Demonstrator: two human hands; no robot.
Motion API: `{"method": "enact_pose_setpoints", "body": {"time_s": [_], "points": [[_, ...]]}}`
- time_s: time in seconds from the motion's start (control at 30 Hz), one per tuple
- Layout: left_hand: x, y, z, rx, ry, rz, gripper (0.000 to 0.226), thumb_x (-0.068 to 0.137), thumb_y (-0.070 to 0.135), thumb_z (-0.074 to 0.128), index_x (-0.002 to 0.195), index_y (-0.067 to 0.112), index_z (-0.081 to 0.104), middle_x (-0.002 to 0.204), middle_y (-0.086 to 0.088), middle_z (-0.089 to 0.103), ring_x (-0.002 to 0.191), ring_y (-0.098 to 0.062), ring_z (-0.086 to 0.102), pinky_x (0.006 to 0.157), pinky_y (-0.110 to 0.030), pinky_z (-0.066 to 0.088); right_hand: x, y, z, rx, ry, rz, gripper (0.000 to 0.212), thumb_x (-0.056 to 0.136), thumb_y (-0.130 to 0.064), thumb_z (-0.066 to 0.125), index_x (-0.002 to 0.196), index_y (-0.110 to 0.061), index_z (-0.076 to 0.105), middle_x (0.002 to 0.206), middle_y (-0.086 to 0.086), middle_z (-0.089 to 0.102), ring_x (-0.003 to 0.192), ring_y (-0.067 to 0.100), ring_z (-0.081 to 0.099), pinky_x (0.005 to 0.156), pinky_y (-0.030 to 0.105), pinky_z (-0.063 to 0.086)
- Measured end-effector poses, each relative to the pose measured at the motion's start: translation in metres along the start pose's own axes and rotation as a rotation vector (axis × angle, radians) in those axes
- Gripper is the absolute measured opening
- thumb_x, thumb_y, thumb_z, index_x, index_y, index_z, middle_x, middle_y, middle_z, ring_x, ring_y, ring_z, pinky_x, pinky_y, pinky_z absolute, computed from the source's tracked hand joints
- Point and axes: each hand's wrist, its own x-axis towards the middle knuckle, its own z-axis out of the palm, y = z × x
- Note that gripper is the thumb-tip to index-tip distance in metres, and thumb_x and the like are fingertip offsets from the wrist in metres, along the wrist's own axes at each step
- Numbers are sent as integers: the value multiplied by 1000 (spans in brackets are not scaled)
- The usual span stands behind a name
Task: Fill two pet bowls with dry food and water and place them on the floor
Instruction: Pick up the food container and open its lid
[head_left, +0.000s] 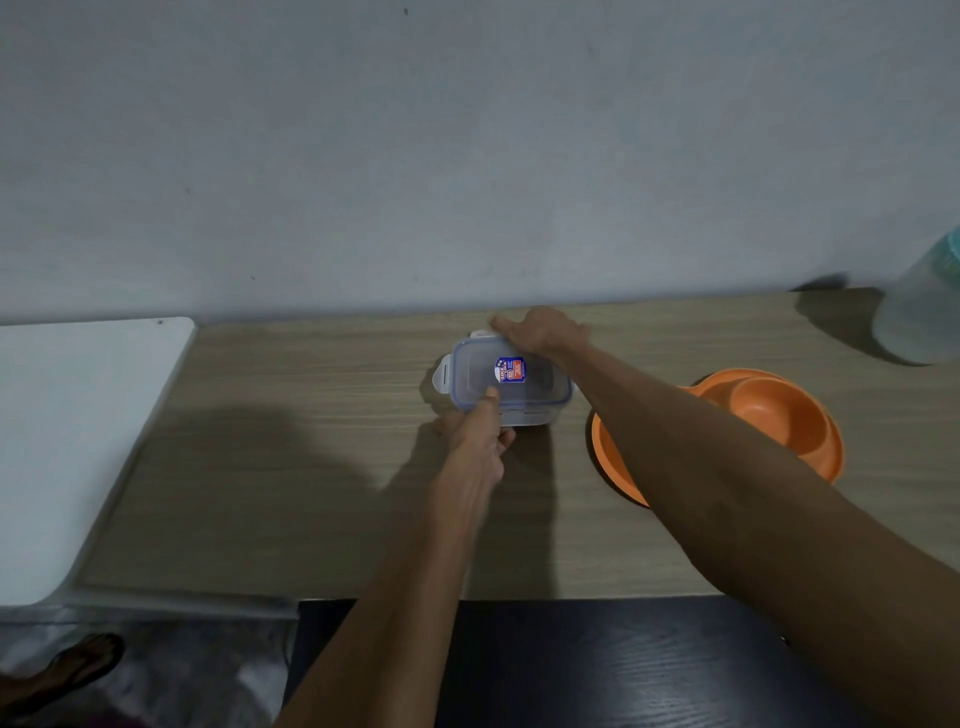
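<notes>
Clear snap-lid container, centre of tabletop, left of orange pet bowl. Likely light, rigid, slick; take hold at rim clasps. Grip: left hand fingers pinch near edge, thumb on lid; right hand covers far rim, finger curl indiscernible.

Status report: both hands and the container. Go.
Left hand pinches container near edge, thumb on lid. Right hand on far edge, grip hidden. Lid on, left latch out. Orange bowl empty, partly behind right forearm.
</notes>
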Motion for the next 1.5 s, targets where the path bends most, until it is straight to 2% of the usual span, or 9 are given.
{"method": "enact_pose_setpoints", "body": {"time_s": [0.13,0.3,0.37,0.5,0.6,0.73,0.97,1.3,1.5], "points": [[-4,5,-6,115,1,56,61,86,29,73,135,3,47,115,-14,61,65,-15,54,37,-16,46,-11,5,1,93,146,-51,75,81,-80,39,104,-13,62,115,11,65,116,34,55,104,52,29],[-9,35,-35,454,177,249,77,79,59,66,125,-1,56,126,-17,61,111,-35,63,91,-44,55,-38,27,-13,318,211,-12,69,89,-63,49,119,-1,54,122,21,59,113,40,56,86,40,45],[-8,51,-42,540,204,239,74,72,71,58,107,6,67,112,-17,68,98,-34,68,84,-39,57,-52,38,-14,335,166,25,58,93,-48,53,118,5,56,119,22,62,109,39,60,78,35,44],[1,66,-37,416,103,194,44,84,25,69,114,-6,66,83,-14,64,68,-19,54,59,-27,40,-66,52,-6,397,103,88,41,94,-35,57,106,4,64,110,24,68,100,39,66,89,49,56],[7,68,-35,385,86,175,34,82,18,73,106,-5,67,69,-9,53,48,-16,38,46,-23,29,-65,56,-3,454,110,148,37,91,-29,62,107,4,64,107,22,68,96,38,67,86,50,58],[17,69,-38,396,19,181,20,88,15,68,73,10,54,69,-7,52,54,-18,41,45,-23,29,-68,56,-2,469,213,159,28,88,-24,64,100,0,68,99,18,69,92,34,67,78,42,57],[13,70,-35,355,23,379,33,84,0,62,61,16,43,64,-10,46,50,-16,32,34,-13,20,-76,52,-3,673,379,161,10,78,-7,58,85,-13,64,97,13,68,88,31,66,74,40,56],[-51,49,-76,313,-6,437,26,78,10,67,62,17,47,59,-6,52,64,-21,46,60,-30,38,-147,62,-2,830,398,25,6,72,-5,55,70,-10,59,69,7,60,64,23,55,51,30,42],[-83,7,-109,392,32,406,25,81,9,68,71,17,47,69,-7,58,61,-21,51,56,-28,42,-180,85,22,838,252,48,9,73,-13,62,68,-12,54,61,7,57,59,23,52,53,32,42]]}}
